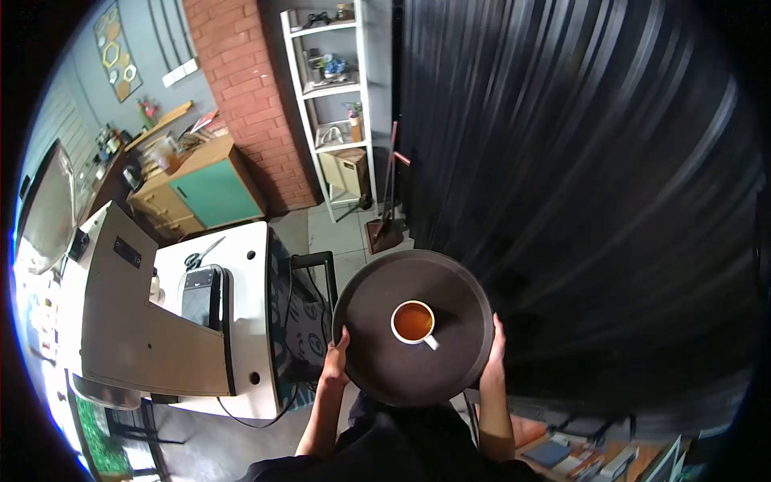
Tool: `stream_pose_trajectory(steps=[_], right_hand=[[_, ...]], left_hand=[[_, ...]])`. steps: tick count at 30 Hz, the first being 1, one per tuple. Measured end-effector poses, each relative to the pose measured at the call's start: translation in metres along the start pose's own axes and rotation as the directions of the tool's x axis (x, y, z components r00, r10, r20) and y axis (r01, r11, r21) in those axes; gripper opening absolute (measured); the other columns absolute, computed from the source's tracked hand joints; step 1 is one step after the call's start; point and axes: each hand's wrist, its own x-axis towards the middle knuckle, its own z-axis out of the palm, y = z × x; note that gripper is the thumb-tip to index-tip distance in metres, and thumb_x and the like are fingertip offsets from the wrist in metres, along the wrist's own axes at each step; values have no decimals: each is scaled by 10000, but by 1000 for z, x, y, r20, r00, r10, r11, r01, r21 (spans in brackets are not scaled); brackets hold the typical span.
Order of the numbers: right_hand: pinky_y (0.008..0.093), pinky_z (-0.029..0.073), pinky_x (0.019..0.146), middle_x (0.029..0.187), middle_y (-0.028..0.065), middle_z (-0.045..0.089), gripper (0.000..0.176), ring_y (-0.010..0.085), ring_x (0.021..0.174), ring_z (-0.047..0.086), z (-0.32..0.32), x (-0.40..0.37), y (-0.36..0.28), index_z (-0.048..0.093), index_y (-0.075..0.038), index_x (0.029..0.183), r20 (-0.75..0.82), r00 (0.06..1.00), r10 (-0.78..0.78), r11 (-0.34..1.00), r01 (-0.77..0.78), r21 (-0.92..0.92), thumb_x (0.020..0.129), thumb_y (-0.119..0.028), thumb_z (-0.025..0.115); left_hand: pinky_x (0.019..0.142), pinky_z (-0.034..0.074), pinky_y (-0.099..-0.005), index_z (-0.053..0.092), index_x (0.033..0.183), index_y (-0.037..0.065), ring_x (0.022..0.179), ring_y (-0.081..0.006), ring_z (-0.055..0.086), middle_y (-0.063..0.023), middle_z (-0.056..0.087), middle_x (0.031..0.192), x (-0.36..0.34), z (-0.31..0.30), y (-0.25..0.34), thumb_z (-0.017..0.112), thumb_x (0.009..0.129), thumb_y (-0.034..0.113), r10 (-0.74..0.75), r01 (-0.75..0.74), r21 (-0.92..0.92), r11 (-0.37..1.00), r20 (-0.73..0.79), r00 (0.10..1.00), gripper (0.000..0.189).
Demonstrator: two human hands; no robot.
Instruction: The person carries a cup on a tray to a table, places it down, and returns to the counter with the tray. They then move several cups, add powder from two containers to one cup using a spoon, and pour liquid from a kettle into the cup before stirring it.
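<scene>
A round dark brown serving tray (pixel 377 365) is held level in front of my body. On it, near the middle, stands a white cup (pixel 431 341) of amber tea, upright, its handle pointing toward me and to the right. My left hand (pixel 337 357) grips the tray's left rim, thumb up along the edge. At the right rim, my right hand (pixel 496 349) holds the opposite side. The fingers of both hands are mostly hidden under or behind the tray.
Left of me is a white cart top (pixel 249 305) with a large beige machine (pixel 152 337), a scale (pixel 201 297) and scissors (pixel 202 255). A dark curtain (pixel 578 201) hangs on the right. Ahead are a white shelf (pixel 333 92), a dustpan (pixel 384 234) and a green-doored cabinet (pixel 217 193).
</scene>
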Motion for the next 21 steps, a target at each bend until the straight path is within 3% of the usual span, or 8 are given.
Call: stream_pose_trajectory(steps=[4, 5, 9, 12, 13, 14, 15, 21], right_hand=[[412, 483, 945, 1189, 136, 640, 568, 285, 1063, 609, 25, 63, -15, 607, -34, 1217, 199, 979, 50, 999, -47, -20, 912, -509, 537], [407, 476, 935, 1198, 131, 626, 578, 282, 1082, 590, 35, 75, -17, 606, -34, 1220, 199, 977, 73, 997, -68, -33, 907, -515, 542], [378, 459, 967, 1194, 114, 640, 542, 268, 1076, 600, 64, 125, -17, 610, -36, 1215, 189, 978, 85, 996, -76, -51, 921, -484, 532], [371, 456, 969, 1205, 106, 637, 536, 265, 1096, 588, 96, 179, -20, 605, -34, 1227, 91, 993, 76, 996, -71, -59, 926, -471, 526], [372, 459, 965, 1212, 103, 634, 532, 267, 1108, 581, 96, 201, -17, 601, -36, 1238, 251, 968, 30, 999, -25, -22, 929, -461, 520], [372, 459, 965, 1212, 103, 634, 532, 267, 1108, 581, 101, 218, -16, 601, -36, 1238, 258, 966, 21, 1000, -16, -22, 929, -461, 520], [377, 459, 964, 1219, 106, 633, 522, 271, 1103, 585, 111, 233, -17, 602, -36, 1239, 241, 971, 10, 1000, -7, -12, 934, -451, 514], [397, 456, 968, 1245, 120, 625, 493, 283, 1099, 590, 213, 306, -41, 607, -37, 1237, 321, 942, 95, 994, -107, 18, 951, -424, 496]], left_hand=[[802, 552, -376, 589, 1192, 39, 930, -219, 652, -75, 662, 1043, 0, 53, 40, 579, 975, 374, -15, 35, 66, 997, -282, 959, 400], [805, 550, -369, 591, 1184, 40, 918, -210, 651, -66, 662, 1016, 19, 42, 34, 568, 981, 370, -3, -3, -33, 999, -172, 985, 388], [791, 550, -363, 603, 1156, 47, 896, -204, 651, -64, 658, 1006, 71, 38, 46, 553, 989, 368, 24, -22, 10, 1000, -185, 982, 366], [641, 545, -338, 625, 1101, 56, 752, -182, 650, -54, 662, 908, 135, 41, 66, 540, 988, 406, 50, -44, 28, 999, -264, 963, 377], [563, 512, -327, 633, 1062, 62, 674, -172, 631, -40, 652, 844, 158, 33, 76, 538, 983, 431, 71, -35, 166, 986, -212, 975, 389], [485, 479, -316, 642, 1023, 68, 596, -162, 612, -26, 642, 780, 182, 32, 84, 536, 978, 455, 89, -37, 302, 953, -161, 983, 404], [414, 398, -303, 648, 968, 74, 511, -138, 556, 5, 608, 696, 200, 39, 90, 546, 964, 478, 103, -60, 237, 970, -174, 979, 417], [498, 454, -308, 656, 1022, 51, 581, -140, 589, -13, 625, 728, 284, 66, 154, 568, 961, 456, 137, -94, 175, 980, -253, 958, 419]])
